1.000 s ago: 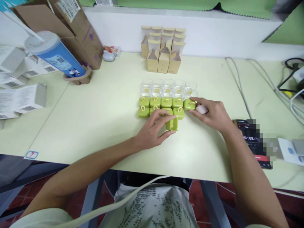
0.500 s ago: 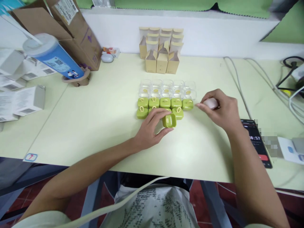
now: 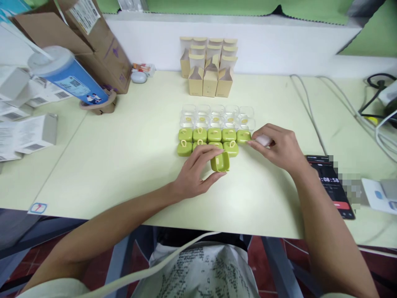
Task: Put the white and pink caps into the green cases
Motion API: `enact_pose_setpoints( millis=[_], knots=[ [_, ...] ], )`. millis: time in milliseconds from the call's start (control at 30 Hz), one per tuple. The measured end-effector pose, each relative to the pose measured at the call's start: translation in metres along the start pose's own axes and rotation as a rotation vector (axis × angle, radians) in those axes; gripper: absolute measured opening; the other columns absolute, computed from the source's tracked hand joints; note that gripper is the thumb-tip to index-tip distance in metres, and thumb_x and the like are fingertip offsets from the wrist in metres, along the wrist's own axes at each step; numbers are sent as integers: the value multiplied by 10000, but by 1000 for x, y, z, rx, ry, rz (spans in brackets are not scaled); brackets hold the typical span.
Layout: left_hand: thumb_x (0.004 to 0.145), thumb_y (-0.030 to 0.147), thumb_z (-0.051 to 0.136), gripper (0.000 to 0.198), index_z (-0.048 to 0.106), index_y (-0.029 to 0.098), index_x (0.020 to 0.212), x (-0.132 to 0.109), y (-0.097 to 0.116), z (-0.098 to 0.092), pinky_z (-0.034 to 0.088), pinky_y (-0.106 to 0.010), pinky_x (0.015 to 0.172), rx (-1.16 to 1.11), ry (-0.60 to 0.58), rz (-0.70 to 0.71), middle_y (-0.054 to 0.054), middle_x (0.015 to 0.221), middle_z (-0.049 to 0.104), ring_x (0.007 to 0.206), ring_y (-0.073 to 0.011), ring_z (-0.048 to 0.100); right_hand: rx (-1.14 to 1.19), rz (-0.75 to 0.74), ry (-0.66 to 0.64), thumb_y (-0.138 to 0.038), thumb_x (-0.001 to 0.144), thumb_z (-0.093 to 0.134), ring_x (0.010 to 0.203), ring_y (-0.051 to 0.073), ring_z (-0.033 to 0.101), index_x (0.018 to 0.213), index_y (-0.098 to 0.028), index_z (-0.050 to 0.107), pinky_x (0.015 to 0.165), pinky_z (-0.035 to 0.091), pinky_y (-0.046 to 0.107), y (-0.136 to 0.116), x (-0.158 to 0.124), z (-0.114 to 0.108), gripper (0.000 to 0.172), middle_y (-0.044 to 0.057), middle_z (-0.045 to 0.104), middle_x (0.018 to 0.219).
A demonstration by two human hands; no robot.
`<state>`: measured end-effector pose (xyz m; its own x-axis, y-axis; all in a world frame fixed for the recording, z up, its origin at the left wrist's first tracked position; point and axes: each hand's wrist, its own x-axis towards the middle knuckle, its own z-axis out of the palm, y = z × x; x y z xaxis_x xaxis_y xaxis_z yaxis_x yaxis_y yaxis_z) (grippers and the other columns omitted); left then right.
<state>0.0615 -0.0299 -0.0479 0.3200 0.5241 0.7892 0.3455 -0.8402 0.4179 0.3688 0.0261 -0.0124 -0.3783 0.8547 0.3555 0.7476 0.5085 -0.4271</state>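
Note:
My left hand (image 3: pixel 198 171) grips a small green square cup (image 3: pixel 220 162) between thumb and fingers, its hollow inside facing me. In my right hand (image 3: pixel 276 145) is a pale pinkish rounded object (image 3: pixel 263 140), partly hidden by the fingers; its kind is unclear. The right fingertips are at the edge of the rightmost green case (image 3: pixel 243 136); I cannot tell whether they touch it. Two rows of green cases with yellow loops (image 3: pixel 214 135) stand together, the nearer row partly behind my left hand. Beyond them are clear plastic covers (image 3: pixel 216 118) with yellow marks.
Open small cardboard boxes (image 3: pixel 210 82) stand by the wall. At left are a blue cup (image 3: pixel 79 85) in a holder, a large carton (image 3: pixel 108 54) and white boxes (image 3: pixel 37 132). A phone (image 3: pixel 330 186) and cables (image 3: pixel 307 99) lie at right.
My right hand has moved left and slightly down with the pale object, up to the rightmost green case. The green cup in my left hand has shifted slightly nearer to me.

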Motion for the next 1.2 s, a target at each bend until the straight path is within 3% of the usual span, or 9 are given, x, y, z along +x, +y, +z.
enact_pose_setpoints(
  millis=[167,500,600,700,800,933,1033,1200],
  knots=[
    [1056,318,778,521,586,209,1528,1,-1,0,656,-420,1054,-8,5,-10,-133,1307,741,1227,-250,737,-7,13,12,-638,1057,664,709,229,669,966,-275,758,651,515,392,0,0,0,385,72,792,945],
    [1062,343,762,556,554,262,1571,-1,-4,1,650,-452,1048,14,-19,-38,-125,1328,742,1236,-268,736,34,34,57,-855,957,675,661,228,648,928,-281,782,644,540,410,3,0,-3,585,85,798,904],
    [1059,328,766,520,580,240,1537,0,-2,0,653,-438,1054,12,-2,-40,-127,1317,747,1236,-260,738,69,90,176,-821,909,775,686,234,651,875,-275,761,635,534,413,0,0,-7,547,86,779,867],
    [1073,340,749,490,587,229,1521,0,-1,-1,657,-434,1070,18,-4,-98,-131,1331,761,1266,-259,741,330,187,298,-709,833,921,764,244,695,972,-284,765,621,563,407,-10,0,-8,474,81,784,994],
    [1088,413,732,555,540,240,1579,-1,-1,-1,679,-415,1031,13,33,-160,-132,1370,772,1287,-257,749,666,188,252,-623,848,940,849,255,768,1192,-330,746,748,686,465,-31,-1,-3,492,73,767,1228],
    [1091,417,736,530,581,249,1569,0,-4,-2,671,-427,1071,36,108,-131,-125,1368,788,1272,-245,760,812,96,159,-536,865,960,1099,320,814,1203,-325,767,991,712,535,-64,-2,9,443,87,806,1215],
    [1086,432,748,548,597,260,1584,2,-7,-3,670,-440,1057,59,108,-46,-127,1346,791,1247,-251,764,910,41,112,-463,845,992,1237,317,782,1167,-319,815,992,725,509,-79,-3,17,395,93,805,1295],
    [1084,485,737,548,619,275,1576,5,-9,-5,683,-423,987,89,121,3,-116,1281,792,1175,-244,772,914,19,76,-376,895,966,1105,268,798,1185,-334,867,975,709,476,-81,-3,22,309,66,847,1179]
  ],
)
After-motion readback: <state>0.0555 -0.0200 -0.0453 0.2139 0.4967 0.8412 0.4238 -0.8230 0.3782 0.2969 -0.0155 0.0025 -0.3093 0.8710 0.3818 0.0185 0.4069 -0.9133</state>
